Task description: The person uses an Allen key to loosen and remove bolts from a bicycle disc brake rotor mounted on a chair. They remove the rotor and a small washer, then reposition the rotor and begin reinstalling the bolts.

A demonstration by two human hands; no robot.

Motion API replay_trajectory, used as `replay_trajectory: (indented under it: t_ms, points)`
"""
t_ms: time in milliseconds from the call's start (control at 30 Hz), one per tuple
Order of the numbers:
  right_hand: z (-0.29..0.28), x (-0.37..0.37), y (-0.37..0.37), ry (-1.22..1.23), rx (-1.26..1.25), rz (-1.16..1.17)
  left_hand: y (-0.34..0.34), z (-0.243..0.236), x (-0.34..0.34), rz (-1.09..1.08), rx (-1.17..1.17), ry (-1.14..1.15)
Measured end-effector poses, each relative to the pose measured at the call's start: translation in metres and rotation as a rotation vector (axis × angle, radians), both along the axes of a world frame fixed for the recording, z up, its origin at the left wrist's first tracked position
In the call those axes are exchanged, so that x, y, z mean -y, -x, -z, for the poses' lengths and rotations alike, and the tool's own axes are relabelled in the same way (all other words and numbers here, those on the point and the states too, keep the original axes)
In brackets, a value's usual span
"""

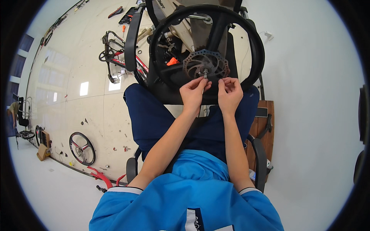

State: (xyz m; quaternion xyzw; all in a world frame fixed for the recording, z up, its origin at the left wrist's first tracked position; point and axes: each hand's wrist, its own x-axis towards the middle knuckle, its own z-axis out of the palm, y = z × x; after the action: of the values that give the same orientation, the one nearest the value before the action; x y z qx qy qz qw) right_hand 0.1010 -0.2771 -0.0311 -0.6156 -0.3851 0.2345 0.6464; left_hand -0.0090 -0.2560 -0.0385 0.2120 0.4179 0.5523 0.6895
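A black bicycle wheel (259,57) with broad spokes lies on the office chair in front of me. A brake disc (187,61) with a toothed-looking edge sits at its hub. Out of the disc's middle the metal axle (206,71) points toward me. My left hand (192,93) is closed, thumb and fingertips pinched on the axle's end. Just right of it, my right hand (230,94) is curled with thumb and forefinger pinched together beside the disc's lower right edge. Whatever it holds, if anything, is too small to make out.
An orange piece (173,61) shows through the wheel, near a pale frame (181,32). Left on the floor are a red and black bike frame (119,61), another wheel (82,148), a saddle (115,12) and a red fork-like part (101,177). A wooden board (266,142) stands at right.
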Motion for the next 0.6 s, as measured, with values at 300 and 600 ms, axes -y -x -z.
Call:
replay_trajectory:
  t_ms: [300,600]
  points:
    - [0.0009,-0.0005,-0.0021,-0.019,0.019,0.01,-0.0027,-0.0015,0.0001,-0.001,-0.03,-0.03]
    - [0.0011,-0.0016,-0.0035,-0.01,-0.005,0.008,-0.0046,0.0009,-0.0063,-0.031,-0.051,-0.041]
